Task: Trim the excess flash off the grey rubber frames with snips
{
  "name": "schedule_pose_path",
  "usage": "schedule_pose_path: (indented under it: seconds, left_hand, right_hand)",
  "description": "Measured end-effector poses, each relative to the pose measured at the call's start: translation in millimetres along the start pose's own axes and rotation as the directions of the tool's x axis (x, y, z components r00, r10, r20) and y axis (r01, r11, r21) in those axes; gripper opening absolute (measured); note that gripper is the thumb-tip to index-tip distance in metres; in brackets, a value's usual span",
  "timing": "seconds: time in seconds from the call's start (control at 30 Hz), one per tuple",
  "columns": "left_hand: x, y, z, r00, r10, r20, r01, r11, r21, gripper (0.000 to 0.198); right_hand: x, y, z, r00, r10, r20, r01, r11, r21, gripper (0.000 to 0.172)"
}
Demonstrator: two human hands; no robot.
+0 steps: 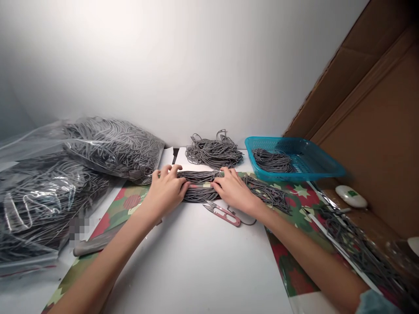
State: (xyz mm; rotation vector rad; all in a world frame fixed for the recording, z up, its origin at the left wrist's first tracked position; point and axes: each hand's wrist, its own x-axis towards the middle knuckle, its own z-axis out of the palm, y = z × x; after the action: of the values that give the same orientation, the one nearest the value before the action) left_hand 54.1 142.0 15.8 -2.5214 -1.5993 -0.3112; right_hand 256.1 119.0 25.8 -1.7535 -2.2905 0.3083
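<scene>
A straightened bundle of grey cords (200, 176) lies crosswise in front of me, its two ends under my hands. My left hand (167, 188) has its fingers curled over the left end, thumb on the near side. At the right end, my right hand (233, 188) grips in the same way. A second grey cord bundle (201, 195) lies parallel, just nearer to me, with a narrow gap between the two. Thread snips (225, 215) with reddish handles rest below my right hand. More grey cords (270, 194) spread out to the right of that hand.
A loose cord pile (214, 152) sits at the back, beside a blue basket (296, 176) holding more cords. Clear plastic bags (114, 148) stuffed with cords bulge at left. Cardboard (376, 87) walls the right side. A white oval object (351, 196) lies near it.
</scene>
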Motion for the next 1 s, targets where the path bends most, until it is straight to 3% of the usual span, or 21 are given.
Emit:
schedule_pose_path:
  seconds: [0.17,0.33,0.43,0.57,0.67,0.73,0.83,1.0]
  left_hand:
    - [0.2,-3.0,4.3,0.993,-0.116,-0.005,0.116,0.993,-0.018,0.037]
    - [1.4,-2.6,6.6,0.983,-0.179,0.031,0.181,0.979,-0.096,0.034]
    - [2.7,-2.1,2.5,0.980,-0.188,0.063,0.196,0.967,-0.161,0.032]
    - [4.0,-3.1,-9.6,0.981,-0.185,0.064,0.195,0.952,-0.237,0.032]
    - [3.8,-4.3,-19.3,0.982,-0.185,0.028,0.186,0.941,-0.284,0.031]
    - [2.7,-2.1,-24.3,0.984,-0.178,-0.004,0.168,0.936,-0.311,0.031]
    - [-3.0,10.9,-27.9,0.991,-0.125,-0.037,0.105,0.932,-0.348,0.029]
    - [-29.7,55.6,-18.6,0.997,0.045,-0.055,-0.064,0.906,-0.419,0.024]
  right_hand:
    - [3.2,-0.1,8.5,0.997,0.077,-0.019,-0.077,0.997,-0.030,0.024]
    - [5.5,3.9,5.2,0.996,0.049,0.072,-0.053,0.997,0.050,0.029]
    - [5.9,9.6,-13.4,0.991,0.013,0.133,-0.028,0.993,0.115,0.029]
    - [1.1,18.3,-53.9,0.988,-0.013,0.155,-0.011,0.989,0.150,0.032]
    - [-6.4,22.8,-75.6,0.977,0.015,0.211,-0.038,0.994,0.106,0.033]
    - [-10.5,23.7,-78.5,0.958,0.056,0.282,-0.073,0.996,0.050,0.031]
    - [-12.3,21.5,-69.0,0.918,0.127,0.376,-0.122,0.992,-0.038,0.025]
    - [-9.5,14.6,-51.9,0.878,0.183,0.443,-0.154,0.983,-0.100,0.030]
